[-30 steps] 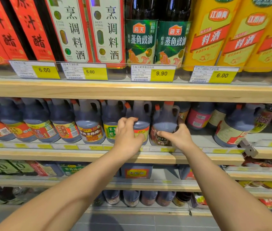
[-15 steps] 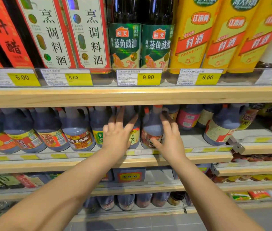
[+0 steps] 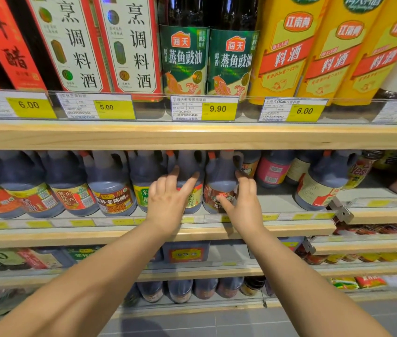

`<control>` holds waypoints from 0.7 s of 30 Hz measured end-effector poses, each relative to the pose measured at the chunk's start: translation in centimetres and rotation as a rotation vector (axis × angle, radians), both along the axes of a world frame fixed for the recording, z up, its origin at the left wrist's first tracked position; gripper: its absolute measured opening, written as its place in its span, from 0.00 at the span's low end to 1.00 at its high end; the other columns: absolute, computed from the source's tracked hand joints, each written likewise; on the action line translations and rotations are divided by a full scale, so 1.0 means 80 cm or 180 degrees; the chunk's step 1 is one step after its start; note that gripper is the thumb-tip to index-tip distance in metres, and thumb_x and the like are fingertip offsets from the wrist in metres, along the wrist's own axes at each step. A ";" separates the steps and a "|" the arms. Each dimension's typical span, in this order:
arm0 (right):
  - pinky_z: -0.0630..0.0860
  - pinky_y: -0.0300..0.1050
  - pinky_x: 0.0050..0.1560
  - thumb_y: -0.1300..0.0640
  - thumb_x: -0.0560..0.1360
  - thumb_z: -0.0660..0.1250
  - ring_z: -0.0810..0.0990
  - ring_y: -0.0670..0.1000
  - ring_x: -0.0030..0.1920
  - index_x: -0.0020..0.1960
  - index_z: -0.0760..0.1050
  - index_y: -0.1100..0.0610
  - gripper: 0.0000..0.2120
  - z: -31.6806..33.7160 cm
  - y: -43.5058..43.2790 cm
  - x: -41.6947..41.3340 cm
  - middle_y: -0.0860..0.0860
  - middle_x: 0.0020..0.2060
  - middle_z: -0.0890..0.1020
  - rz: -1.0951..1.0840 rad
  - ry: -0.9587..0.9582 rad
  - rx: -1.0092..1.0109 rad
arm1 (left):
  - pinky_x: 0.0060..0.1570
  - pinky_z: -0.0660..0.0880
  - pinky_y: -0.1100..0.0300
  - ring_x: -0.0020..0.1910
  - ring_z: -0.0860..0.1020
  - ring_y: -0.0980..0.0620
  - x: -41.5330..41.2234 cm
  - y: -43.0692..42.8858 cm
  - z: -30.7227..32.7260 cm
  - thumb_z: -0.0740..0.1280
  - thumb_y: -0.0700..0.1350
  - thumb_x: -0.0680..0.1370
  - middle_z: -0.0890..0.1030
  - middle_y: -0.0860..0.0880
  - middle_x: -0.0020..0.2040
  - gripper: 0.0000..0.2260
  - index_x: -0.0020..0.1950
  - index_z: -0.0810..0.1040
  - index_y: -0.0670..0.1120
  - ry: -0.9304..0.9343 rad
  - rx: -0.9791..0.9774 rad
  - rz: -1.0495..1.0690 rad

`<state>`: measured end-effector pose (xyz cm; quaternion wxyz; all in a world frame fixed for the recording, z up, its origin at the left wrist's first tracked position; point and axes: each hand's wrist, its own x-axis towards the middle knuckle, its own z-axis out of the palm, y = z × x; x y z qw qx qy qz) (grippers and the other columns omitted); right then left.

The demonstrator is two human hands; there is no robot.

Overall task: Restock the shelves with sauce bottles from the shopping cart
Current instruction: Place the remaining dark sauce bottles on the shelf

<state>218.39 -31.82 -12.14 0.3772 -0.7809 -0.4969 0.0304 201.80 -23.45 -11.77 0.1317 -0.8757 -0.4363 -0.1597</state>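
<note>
Dark-brown sauce jug [image 3: 187, 166] w/ orange cap stands upright on the middle shelf [image 3: 289, 229], about frame centre. Its twin, the red-label jug [image 3: 219, 176], stands just beside it at 3 o'clock. Both are in the front row, near the shelf's wooden lip.

Left hand [image 3: 168, 205] lies flat against the front of the sauce jug, fingers straight and spread, tips up at 12 o'clock; no grasp, just touching. Right hand [image 3: 246, 205] rests along the right flank of the red-label jug w/ fingers extended upward and thumb across the label. It's not curled round the jug, so relaxed, not clamped. Both forearms are bare, coming in from 6 o'clock.

At 9 o'clock of the hands a row of similar jugs [image 3: 110, 186] runs to the frame's left edge, shoulder to shoulder. At 3 o'clock there's a gap of bare shelf, then a cream-label jug [image 3: 319, 183], well apart from the hands.

At 12 o'clock is the upper shelf [image 3: 192, 137], w/ a yellow price tag [image 3: 204, 108] reading 9.90 under two green-label bottles [image 3: 184, 57]. White-label bottles [image 3: 76, 45] are at their 9 o'clock, yellow bottles [image 3: 287, 52] at their 3 o'clock.

At 6 o'clock is a lower shelf [image 3: 216, 271] w/ more dark containers, blurred, and below it a grey tile floor [image 3: 216, 324]
</note>
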 end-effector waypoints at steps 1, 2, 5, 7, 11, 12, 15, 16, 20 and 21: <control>0.75 0.49 0.53 0.56 0.72 0.72 0.72 0.56 0.62 0.69 0.64 0.60 0.30 0.001 0.001 0.000 0.55 0.64 0.68 -0.0006 0.0013 0.0002 | 0.46 0.76 0.50 0.48 0.73 0.42 0.000 0.001 0.000 0.82 0.43 0.50 0.76 0.41 0.58 0.46 0.66 0.70 0.56 0.0003 -0.0032 0.0011; 0.75 0.49 0.53 0.56 0.72 0.72 0.72 0.55 0.63 0.69 0.64 0.60 0.30 0.002 0.001 0.000 0.55 0.64 0.67 -0.0011 0.0026 -0.0005 | 0.46 0.76 0.50 0.47 0.74 0.42 0.000 0.002 0.000 0.82 0.42 0.51 0.76 0.41 0.58 0.46 0.66 0.71 0.56 0.0002 -0.0041 0.0016; 0.74 0.49 0.57 0.56 0.72 0.72 0.70 0.55 0.65 0.69 0.64 0.61 0.29 0.002 -0.001 -0.004 0.56 0.64 0.67 -0.0035 0.0059 0.0023 | 0.49 0.76 0.49 0.51 0.74 0.42 0.001 -0.003 0.000 0.81 0.42 0.53 0.74 0.41 0.61 0.44 0.68 0.70 0.56 -0.0159 -0.0146 0.0079; 0.70 0.48 0.61 0.57 0.72 0.72 0.69 0.56 0.66 0.68 0.66 0.62 0.28 -0.003 -0.007 -0.013 0.57 0.65 0.68 -0.0075 -0.0024 0.0165 | 0.60 0.71 0.47 0.64 0.68 0.41 -0.001 -0.018 0.003 0.76 0.43 0.63 0.64 0.41 0.70 0.41 0.72 0.62 0.59 -0.0286 -0.0494 0.0028; 0.69 0.50 0.62 0.57 0.68 0.68 0.70 0.53 0.60 0.57 0.73 0.58 0.18 -0.025 -0.019 -0.050 0.54 0.56 0.74 0.0156 -0.0042 0.0288 | 0.73 0.53 0.49 0.76 0.48 0.47 -0.028 -0.044 -0.024 0.63 0.44 0.73 0.43 0.51 0.78 0.33 0.75 0.54 0.59 -0.0351 -0.1233 -0.0110; 0.70 0.51 0.60 0.57 0.68 0.66 0.71 0.52 0.57 0.55 0.74 0.57 0.16 -0.031 -0.017 -0.061 0.52 0.54 0.75 0.0323 -0.0013 0.0243 | 0.72 0.55 0.49 0.76 0.50 0.47 -0.041 -0.047 -0.032 0.64 0.44 0.72 0.47 0.51 0.78 0.31 0.74 0.60 0.58 -0.0397 -0.1331 -0.0130; 0.73 0.53 0.55 0.58 0.68 0.65 0.73 0.53 0.54 0.55 0.74 0.57 0.15 -0.042 -0.004 -0.100 0.53 0.51 0.76 0.0910 -0.0038 -0.0098 | 0.63 0.68 0.45 0.70 0.66 0.41 -0.083 -0.059 -0.044 0.65 0.44 0.66 0.66 0.43 0.73 0.19 0.57 0.78 0.51 -0.0649 -0.1771 -0.0021; 0.73 0.51 0.54 0.59 0.68 0.66 0.74 0.54 0.54 0.56 0.75 0.58 0.16 -0.043 0.002 -0.115 0.53 0.52 0.76 0.1122 0.0005 -0.0286 | 0.60 0.71 0.44 0.68 0.69 0.40 -0.101 -0.062 -0.047 0.65 0.45 0.66 0.69 0.43 0.71 0.16 0.53 0.80 0.50 -0.0855 -0.1928 0.0198; 0.72 0.47 0.53 0.57 0.69 0.69 0.74 0.55 0.56 0.58 0.75 0.57 0.17 -0.040 0.031 -0.184 0.54 0.54 0.77 0.2001 -0.0240 -0.0854 | 0.63 0.69 0.49 0.70 0.66 0.43 -0.189 -0.075 -0.061 0.66 0.49 0.70 0.66 0.49 0.71 0.15 0.56 0.78 0.54 -0.1258 -0.2190 0.1175; 0.72 0.47 0.52 0.56 0.70 0.69 0.74 0.55 0.56 0.58 0.74 0.57 0.17 -0.036 0.038 -0.205 0.53 0.54 0.76 0.2170 -0.0344 -0.1025 | 0.65 0.67 0.50 0.72 0.64 0.44 -0.216 -0.079 -0.064 0.67 0.50 0.71 0.64 0.50 0.72 0.15 0.58 0.76 0.54 -0.1317 -0.2251 0.1415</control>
